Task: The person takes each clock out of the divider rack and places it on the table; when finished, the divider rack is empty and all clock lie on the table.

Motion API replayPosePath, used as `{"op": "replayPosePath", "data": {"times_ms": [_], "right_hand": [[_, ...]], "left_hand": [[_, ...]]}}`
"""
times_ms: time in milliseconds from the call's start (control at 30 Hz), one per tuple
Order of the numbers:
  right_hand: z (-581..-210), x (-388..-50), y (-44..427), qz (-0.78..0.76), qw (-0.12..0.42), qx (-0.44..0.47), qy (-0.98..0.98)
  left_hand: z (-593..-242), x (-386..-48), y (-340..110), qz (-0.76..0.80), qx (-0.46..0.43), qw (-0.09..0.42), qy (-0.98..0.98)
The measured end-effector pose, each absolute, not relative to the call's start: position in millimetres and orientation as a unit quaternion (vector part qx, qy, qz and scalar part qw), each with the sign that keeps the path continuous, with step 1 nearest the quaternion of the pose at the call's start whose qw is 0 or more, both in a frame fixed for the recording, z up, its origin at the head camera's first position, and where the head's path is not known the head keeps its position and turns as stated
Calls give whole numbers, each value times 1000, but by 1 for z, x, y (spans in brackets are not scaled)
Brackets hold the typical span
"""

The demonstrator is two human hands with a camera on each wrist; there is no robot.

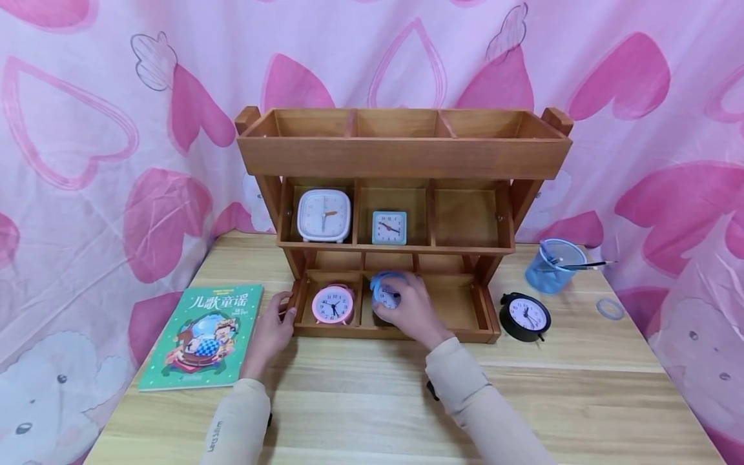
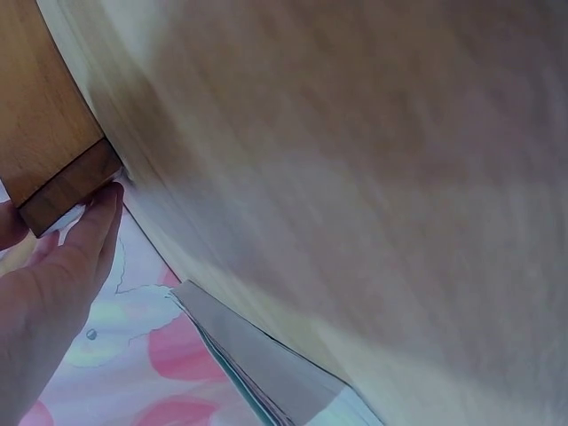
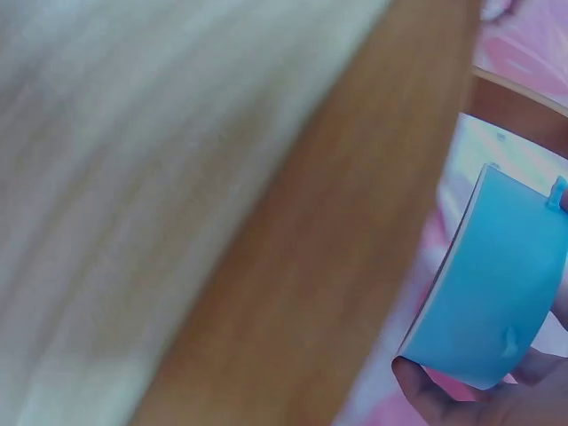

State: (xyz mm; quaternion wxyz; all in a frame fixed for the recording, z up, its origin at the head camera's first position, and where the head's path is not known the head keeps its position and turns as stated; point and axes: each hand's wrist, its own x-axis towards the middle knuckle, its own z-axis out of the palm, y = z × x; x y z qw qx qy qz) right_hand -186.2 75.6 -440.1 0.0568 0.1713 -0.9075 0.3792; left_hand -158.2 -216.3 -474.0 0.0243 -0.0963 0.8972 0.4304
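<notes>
My right hand (image 1: 410,309) grips a round blue alarm clock (image 1: 384,294) at the middle compartment of the wooden shelf's lowest row. In the right wrist view the fingers (image 3: 444,404) hold the blue clock (image 3: 493,275) by its rim and side. My left hand (image 1: 276,332) rests at the lower left end of the shelf (image 1: 401,158); in the left wrist view the hand (image 2: 53,297) has thumb and fingers around the wooden corner (image 2: 71,186). A pink alarm clock (image 1: 332,305) stands in the lowest left compartment.
A white clock (image 1: 323,216) and a small square clock (image 1: 389,228) stand in the middle row. Right of the shelf are a black alarm clock (image 1: 525,317), a blue mesh pen holder (image 1: 552,274) and a ring (image 1: 610,309). A green book (image 1: 203,339) lies at the left.
</notes>
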Motion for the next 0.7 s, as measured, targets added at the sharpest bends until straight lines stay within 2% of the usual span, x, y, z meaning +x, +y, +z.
{"op": "replayPosePath", "data": {"times_ms": [300, 500, 700], "right_hand": [[-424, -158, 135, 371, 91, 136, -914], [-427, -145, 199, 341, 151, 112, -921], [-426, -137, 268, 311, 173, 52, -933]], "left_hand": [[-475, -159, -215, 434, -108, 35, 894], [-475, -160, -214, 435, -108, 41, 893], [-474, -160, -216, 432, -107, 43, 894]]}}
